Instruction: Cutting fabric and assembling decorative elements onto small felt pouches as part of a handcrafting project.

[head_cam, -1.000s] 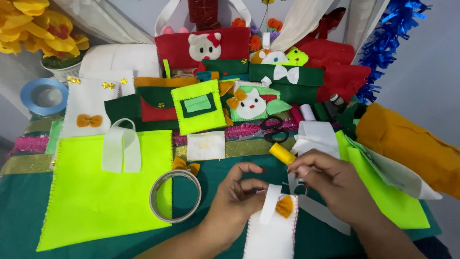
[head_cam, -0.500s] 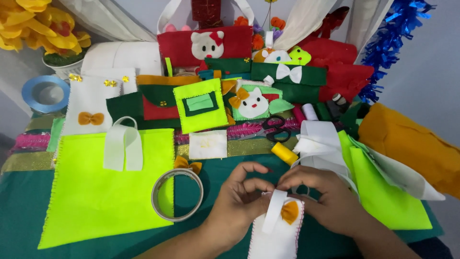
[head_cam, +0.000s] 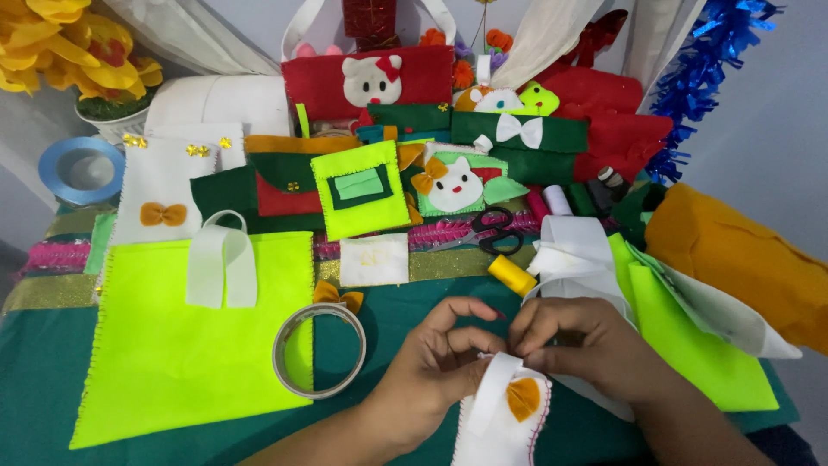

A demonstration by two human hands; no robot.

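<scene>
felt piece in hand: small white felt pouch (head_cam: 500, 423) with a white strap and an orange bow (head_cam: 523, 399) on its front, lying at the near edge of the green table cover (head_cam: 34, 380), partly out of view at the bottom.
left hand: left hand (head_cam: 431, 371) rests against the pouch's upper left corner, thumb and forefinger pressed together on the strap's top edge.
right hand: right hand (head_cam: 586, 345) meets it from the other side, fingertips pinching the same top edge; whether a needle sits between them cannot be told.
handling, judged: light, soft and floppy; not fragile, not slippery; likely to fold if lifted by one corner.
hold point, judged: top seam beside the strap, or both side edges; keep off the bow, which looks only lightly attached.
near left: tape ring (head_cam: 318, 349) just beside the left hand, overlapping a large neon yellow felt bag (head_cam: 172, 345).
beyond the hands: yellow thread spool (head_cam: 511, 274), black scissors (head_cam: 493, 229).
right side: loose neon and white felt sheets (head_cam: 681, 319), near the right wrist.
</scene>
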